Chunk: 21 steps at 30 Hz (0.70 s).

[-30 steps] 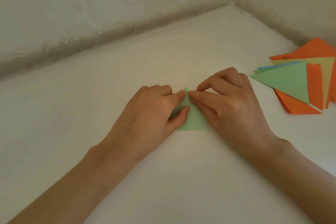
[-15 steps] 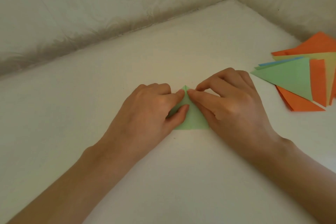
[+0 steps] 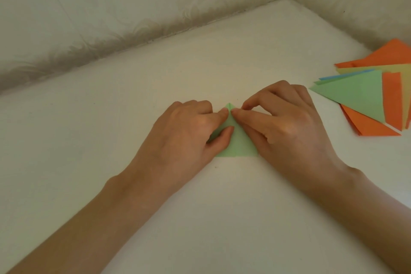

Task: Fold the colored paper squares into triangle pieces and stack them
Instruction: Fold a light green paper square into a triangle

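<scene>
A small green paper triangle [image 3: 239, 148] lies flat on the white surface, apex pointing away from me, with a crease down its middle. My left hand [image 3: 189, 138] holds its left flap between index fingertip and thumb, the other fingers curled. My right hand [image 3: 282, 127] holds the right flap, its index finger and thumb lying along the right edge. Both index fingertips meet just below the apex. Most of the triangle is hidden under my hands. A fanned pile of folded triangles [image 3: 355, 95], green on top with orange, yellow and blue beneath, lies at the right.
The white surface [image 3: 200, 218] ends at patterned walls [image 3: 133, 6] that meet in a corner at the back right. The pile lies close to the right wall and runs off the frame's right edge.
My hands and the green triangle have stayed almost still. The view has shifted slightly.
</scene>
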{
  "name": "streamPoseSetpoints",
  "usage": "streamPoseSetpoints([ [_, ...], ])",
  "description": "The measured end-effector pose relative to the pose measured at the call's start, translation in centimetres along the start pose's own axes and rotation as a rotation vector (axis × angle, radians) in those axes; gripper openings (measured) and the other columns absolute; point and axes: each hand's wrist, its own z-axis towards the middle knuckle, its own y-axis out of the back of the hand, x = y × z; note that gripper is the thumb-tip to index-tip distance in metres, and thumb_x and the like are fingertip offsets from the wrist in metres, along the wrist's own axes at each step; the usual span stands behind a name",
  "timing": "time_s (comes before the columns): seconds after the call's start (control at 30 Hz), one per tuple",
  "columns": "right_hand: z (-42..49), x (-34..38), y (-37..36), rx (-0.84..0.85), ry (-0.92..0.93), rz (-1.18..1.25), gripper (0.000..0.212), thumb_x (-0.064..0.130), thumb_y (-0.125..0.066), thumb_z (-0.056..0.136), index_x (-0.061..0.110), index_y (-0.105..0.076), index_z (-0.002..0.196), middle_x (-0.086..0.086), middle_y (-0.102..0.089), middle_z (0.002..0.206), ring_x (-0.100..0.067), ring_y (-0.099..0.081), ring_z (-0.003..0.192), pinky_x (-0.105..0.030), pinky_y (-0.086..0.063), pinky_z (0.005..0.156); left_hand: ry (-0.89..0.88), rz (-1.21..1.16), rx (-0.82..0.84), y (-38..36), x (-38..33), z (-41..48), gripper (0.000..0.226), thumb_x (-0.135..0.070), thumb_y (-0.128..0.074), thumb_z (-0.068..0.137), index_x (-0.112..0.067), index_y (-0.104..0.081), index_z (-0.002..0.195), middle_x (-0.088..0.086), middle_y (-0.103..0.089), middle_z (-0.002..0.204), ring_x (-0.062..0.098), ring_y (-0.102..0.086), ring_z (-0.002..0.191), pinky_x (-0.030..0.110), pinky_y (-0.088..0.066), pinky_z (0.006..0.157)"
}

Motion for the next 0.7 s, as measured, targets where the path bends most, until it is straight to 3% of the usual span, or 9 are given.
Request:
streamPoseSetpoints([
  [0.17, 0.0, -0.2, 0.0, 0.029, -0.05, 0.022, 0.011, 0.014, -0.063, 0.086, 0.011, -0.074, 0.084, -0.003, -0.067, 0.083, -0.03, -0.057, 0.079, -0.036, -0.034, 0.069, 0.008, -0.021, 0.008, 0.0, 0.0, -0.1, 0.035, -0.032, -0.048, 0.087, -0.008, -0.073, 0.087, -0.002, -0.04, 0.057, 0.019, -0.041, 0.048, 0.025, -0.034, 0.052],
  [0.3, 0.3, -0.4, 0.1, 0.16, -0.148, 0.12, 0.031, 0.035, -0.054, 0.087, 0.016, -0.073, 0.102, -0.004, -0.063, 0.093, -0.03, -0.053, 0.086, -0.039, -0.039, 0.073, 0.024, -0.032, 0.011, 0.1, -0.2, 0.0, 0.037, -0.033, -0.046, 0.085, -0.008, -0.073, 0.085, -0.002, -0.042, 0.056, 0.019, -0.042, 0.048, 0.027, -0.036, 0.05],
  [0.53, 0.0, -0.6, 1.2, 0.203, 0.05, -0.107, 0.037, 0.034, -0.047, 0.093, 0.009, -0.068, 0.109, -0.011, -0.063, 0.098, -0.036, -0.055, 0.093, -0.043, -0.036, 0.083, 0.025, 0.038, 0.023, 0.0, -0.6, 0.1, 0.039, -0.032, -0.044, 0.084, -0.006, -0.072, 0.083, 0.001, -0.043, 0.055, 0.024, -0.043, 0.047, 0.026, -0.028, 0.052],
  [0.7, -1.4, -0.4, 2.1, 0.229, -0.028, -0.099, 0.04, 0.036, -0.044, 0.095, 0.01, -0.067, 0.114, -0.011, -0.063, 0.103, -0.035, -0.052, 0.097, -0.043, -0.036, 0.084, 0.022, 0.058, -0.001, -0.1, -0.8, 0.1, 0.042, -0.033, -0.042, 0.084, -0.006, -0.074, 0.09, -0.005, -0.036, 0.059, 0.025, -0.047, 0.048, 0.024, -0.029, 0.055],
])
